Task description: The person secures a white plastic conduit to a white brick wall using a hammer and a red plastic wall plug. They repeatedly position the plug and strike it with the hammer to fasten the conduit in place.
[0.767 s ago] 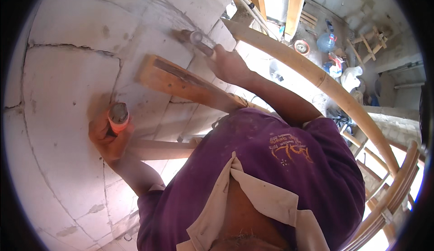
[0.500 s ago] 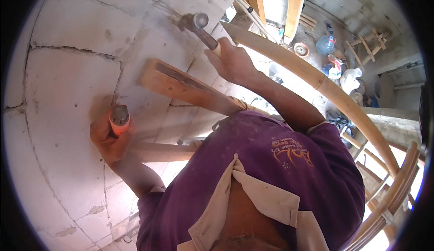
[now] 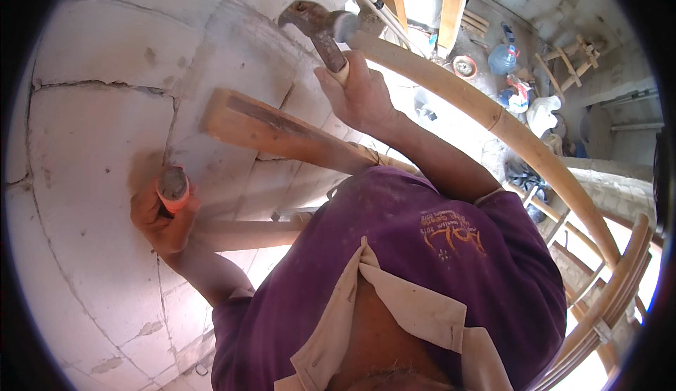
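My left hand (image 3: pixel 163 225) is wrapped round the orange-red grip of what looks like a chisel (image 3: pixel 172 183), its blunt grey end facing up. Its working tip is hidden below, close to the wall of pale blocks (image 3: pixel 98 137). Raised further off to the right, my right hand (image 3: pixel 360 99) grips a hammer (image 3: pixel 320 28) by its pale handle near the head. The hammer's round steel face points right and its rusty other end points left, well apart from the chisel.
A squared timber (image 3: pixel 282 134) juts out between my arms, with a rounder pole (image 3: pixel 246 236) below it. On the right, a long bamboo pole (image 3: pixel 493 116) curves past my arm. Beyond lie a blue water jug (image 3: pixel 503 60), a round tub (image 3: pixel 464 66) and white bags (image 3: pixel 542 115).
The hammer head has turned and lifted slightly, so its face now points right. My left hand still holds the chisel at the wall, and the whole view has shifted a little.
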A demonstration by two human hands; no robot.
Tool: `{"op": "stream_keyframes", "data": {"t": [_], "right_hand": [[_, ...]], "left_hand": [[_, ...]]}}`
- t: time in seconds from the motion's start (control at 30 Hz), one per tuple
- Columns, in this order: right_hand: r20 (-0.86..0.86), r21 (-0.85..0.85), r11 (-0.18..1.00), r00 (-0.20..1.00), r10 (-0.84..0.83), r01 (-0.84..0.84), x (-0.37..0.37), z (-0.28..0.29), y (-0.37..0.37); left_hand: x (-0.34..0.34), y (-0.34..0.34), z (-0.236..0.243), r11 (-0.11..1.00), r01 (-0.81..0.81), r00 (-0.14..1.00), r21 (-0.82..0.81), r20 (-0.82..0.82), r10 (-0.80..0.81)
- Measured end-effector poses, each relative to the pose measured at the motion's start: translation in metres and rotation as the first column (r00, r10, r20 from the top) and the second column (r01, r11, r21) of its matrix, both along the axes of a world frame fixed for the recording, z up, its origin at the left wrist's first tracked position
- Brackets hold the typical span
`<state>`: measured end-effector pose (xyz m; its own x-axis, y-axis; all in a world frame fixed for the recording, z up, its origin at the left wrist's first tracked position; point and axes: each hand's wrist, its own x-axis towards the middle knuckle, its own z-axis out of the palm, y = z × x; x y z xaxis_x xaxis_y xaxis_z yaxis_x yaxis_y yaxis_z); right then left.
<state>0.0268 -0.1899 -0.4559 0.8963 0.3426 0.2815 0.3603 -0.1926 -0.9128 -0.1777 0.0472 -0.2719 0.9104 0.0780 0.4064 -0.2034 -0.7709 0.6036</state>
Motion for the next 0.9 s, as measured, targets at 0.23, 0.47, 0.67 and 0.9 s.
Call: {"op": "stream_keyframes", "data": {"t": [0.23,0.47,0.67,0.9], "right_hand": [[-0.077,-0.257,0.953,0.986,0.147,-0.162,0.011,-0.039,0.018],[0.116,-0.124,0.992,0.992,0.045,-0.031,-0.003,-0.06,0.03],[0.052,-0.066,0.997,0.998,0.044,-0.04,-0.002,-0.03,0.007],[-0.124,-0.436,0.861,0.966,0.229,-0.26,0.018,-0.095,-0.001]], "left_hand": [[0.002,-0.002,0.002,1.0,-0.008,1.0,-0.022,0.015,0.008],[0.0,-0.004,0.002,1.0,0.015,1.0,-0.01,0.016,-0.015],[0.001,-0.005,0.001,1.0,0.015,0.999,-0.025,0.043,-0.014],[0.001,-0.001,-0.001,0.999,0.009,0.999,-0.042,0.044,-0.007]]}}
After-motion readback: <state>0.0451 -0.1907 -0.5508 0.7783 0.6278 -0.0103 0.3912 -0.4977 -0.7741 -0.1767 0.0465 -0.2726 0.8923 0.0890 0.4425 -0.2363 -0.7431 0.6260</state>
